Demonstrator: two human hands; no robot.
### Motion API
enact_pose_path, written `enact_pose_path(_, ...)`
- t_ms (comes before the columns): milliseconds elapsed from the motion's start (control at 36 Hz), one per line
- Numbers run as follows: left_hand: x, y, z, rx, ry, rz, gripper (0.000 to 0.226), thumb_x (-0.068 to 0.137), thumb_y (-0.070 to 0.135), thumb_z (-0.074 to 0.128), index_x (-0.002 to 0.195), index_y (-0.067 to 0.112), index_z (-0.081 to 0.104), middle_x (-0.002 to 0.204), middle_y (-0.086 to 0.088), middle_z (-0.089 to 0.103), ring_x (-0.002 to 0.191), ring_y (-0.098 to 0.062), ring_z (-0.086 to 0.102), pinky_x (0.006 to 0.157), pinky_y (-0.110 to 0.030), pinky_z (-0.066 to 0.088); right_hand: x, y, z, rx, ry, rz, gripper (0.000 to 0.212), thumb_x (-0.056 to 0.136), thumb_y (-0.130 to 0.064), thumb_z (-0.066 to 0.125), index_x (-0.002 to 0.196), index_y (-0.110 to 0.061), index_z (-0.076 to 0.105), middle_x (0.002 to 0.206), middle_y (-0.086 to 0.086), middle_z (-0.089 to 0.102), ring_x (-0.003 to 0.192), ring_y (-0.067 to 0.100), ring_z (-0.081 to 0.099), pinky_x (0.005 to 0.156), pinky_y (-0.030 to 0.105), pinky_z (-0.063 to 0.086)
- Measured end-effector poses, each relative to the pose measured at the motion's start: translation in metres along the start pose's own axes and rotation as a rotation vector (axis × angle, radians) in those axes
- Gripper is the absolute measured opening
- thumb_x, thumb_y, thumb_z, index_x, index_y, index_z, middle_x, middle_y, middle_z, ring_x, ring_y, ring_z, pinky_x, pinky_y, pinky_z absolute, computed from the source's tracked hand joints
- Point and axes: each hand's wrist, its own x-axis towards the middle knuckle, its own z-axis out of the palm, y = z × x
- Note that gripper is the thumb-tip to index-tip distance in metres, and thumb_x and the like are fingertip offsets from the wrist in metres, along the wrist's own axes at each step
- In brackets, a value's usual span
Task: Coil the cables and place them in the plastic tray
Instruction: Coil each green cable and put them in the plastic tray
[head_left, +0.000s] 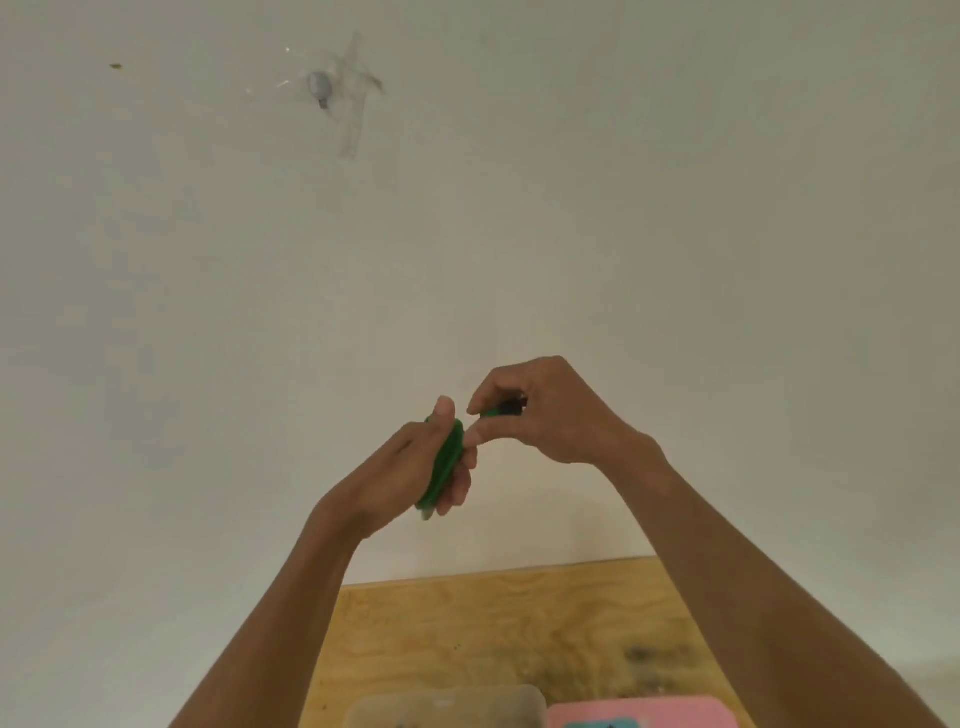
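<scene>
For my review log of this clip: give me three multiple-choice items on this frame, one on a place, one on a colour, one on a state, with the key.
1. Where is the coiled cable?
A. In the left hand, raised in front of the wall
B. Flat on the wooden table
C. Inside the pink tray

2. What colour is the cable?
A. White
B. Green
C. Red

3. What is the right hand doing?
A. Resting open on the table
B. Pinching the cable's free end
C. Holding the grey tray

Key:
1 A: the left hand grips the coiled cable well above the wooden table.
2 B: its loops are plainly green.
3 B: the right hand pinches the cable's dark-tipped end beside the coil.
</scene>
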Motion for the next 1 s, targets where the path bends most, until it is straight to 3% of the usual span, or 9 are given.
enact_pose_path(139, -0.002, 0.013, 0.006, -0.498, -0.060, -0.043, 0.072, 0.093, 0.071, 0.022, 0.069, 0.011, 0.054, 0.046, -0.003, 0.034, 0.040, -0.017, 0.030, 0.056, -0.034, 0.043, -0.001, 0.007, 0.010, 0.438, 0.015, -0.009, 0.020, 0.075, -0.017, 0.083, 0.083, -0.006, 0.069, 0.087, 0.000, 0.071, 0.076, 0.015, 0.064, 0.075, 0.039, 0.057)
enact_pose_path(222, 0.000, 0.015, 0.006, -0.667, -0.155, -0.005, 0.073, 0.092, 0.073, 0.022, 0.062, 0.013, 0.052, 0.039, 0.002, 0.031, 0.032, -0.013, 0.024, 0.048, -0.029, 0.041, -0.007, 0.008, 0.027, 0.756, -0.059, 0.059, 0.018, 0.082, -0.023, 0.072, 0.086, -0.009, 0.061, 0.112, 0.025, 0.065, 0.095, 0.030, 0.067, 0.088, 0.051, 0.057)
enact_pose_path(250, 0.001, 0.014, 0.006, -0.698, -0.178, 0.009, 0.073, 0.092, 0.073, 0.023, 0.061, 0.014, 0.052, 0.037, 0.003, 0.031, 0.031, -0.012, 0.024, 0.046, -0.028, 0.041, -0.008, 0.007, 0.033, 0.824, -0.059, 0.070, 0.020, 0.082, -0.025, 0.071, 0.086, -0.010, 0.059, 0.107, 0.032, 0.062, 0.093, 0.034, 0.065, 0.088, 0.051, 0.056)
enact_pose_path(306, 0.002, 0.014, 0.005, -0.707, -0.169, 0.003, 0.072, 0.092, 0.073, 0.027, 0.060, 0.013, 0.051, 0.037, 0.002, 0.031, 0.031, -0.012, 0.025, 0.046, -0.028, 0.042, -0.010, 0.006, 0.039, 0.876, -0.013, 0.094, 0.022, 0.083, -0.026, 0.072, 0.087, -0.010, 0.058, 0.091, 0.025, 0.060, 0.085, 0.032, 0.061, 0.085, 0.050, 0.056)
enact_pose_path(500, 0.007, 0.020, 0.013, -0.488, 0.256, -0.060, 0.067, 0.089, 0.065, 0.050, 0.053, 0.009, 0.047, 0.039, -0.008, 0.034, 0.033, -0.021, 0.030, 0.051, -0.032, 0.046, -0.007, 0.000, 0.052, 0.742, 0.233, 0.068, 0.023, 0.087, -0.012, 0.073, 0.092, 0.003, 0.056, 0.072, 0.018, 0.065, 0.063, 0.031, 0.063, 0.065, 0.056, 0.057)
enact_pose_path(611, 0.016, 0.016, 0.010, -0.415, 0.561, -0.001, 0.065, 0.090, 0.056, 0.060, 0.050, 0.005, 0.055, 0.045, -0.013, 0.047, 0.036, -0.023, 0.042, 0.052, -0.035, 0.043, -0.005, 0.000, 0.054, 0.632, 0.329, 0.047, 0.024, 0.084, -0.014, 0.077, 0.090, 0.002, 0.059, 0.078, 0.017, 0.067, 0.067, 0.029, 0.065, 0.067, 0.042, 0.058)
enact_pose_path(833, 0.015, 0.003, 0.014, -0.041, 0.682, 0.097, 0.073, 0.092, 0.068, 0.034, 0.066, 0.004, 0.060, 0.050, -0.010, 0.056, 0.042, -0.018, 0.057, 0.044, -0.032, 0.048, 0.003, -0.003, 0.056, 0.592, 0.328, 0.119, 0.031, 0.086, -0.018, 0.076, 0.092, 0.004, 0.056, 0.074, 0.011, 0.065, 0.060, 0.027, 0.065, 0.066, 0.044, 0.060)
enact_pose_path(889, 0.018, 0.001, 0.016, -0.030, 0.751, 0.095, 0.072, 0.092, 0.068, 0.035, 0.061, 0.005, 0.050, 0.048, -0.006, 0.047, 0.040, -0.019, 0.052, 0.040, -0.030, 0.045, 0.005, -0.007, 0.058, 0.555, 0.307, 0.153, 0.029, 0.089, -0.025, 0.073, 0.093, -0.001, 0.057, 0.078, 0.005, 0.064, 0.067, 0.024, 0.066, 0.070, 0.040, 0.061)
enact_pose_path(1000, 0.023, -0.002, 0.014, -0.095, 0.952, -0.012, 0.070, 0.098, 0.063, 0.040, 0.059, 0.005, 0.043, 0.053, -0.009, 0.037, 0.045, -0.024, 0.040, 0.038, -0.028, 0.042, -0.001, -0.012, 0.072, 0.218, 0.348, 0.145, 0.024, 0.103, -0.035, 0.044, 0.107, -0.022, 0.065, 0.110, -0.006, 0.051, 0.109, 0.011, 0.053, 0.093, 0.025, 0.045)
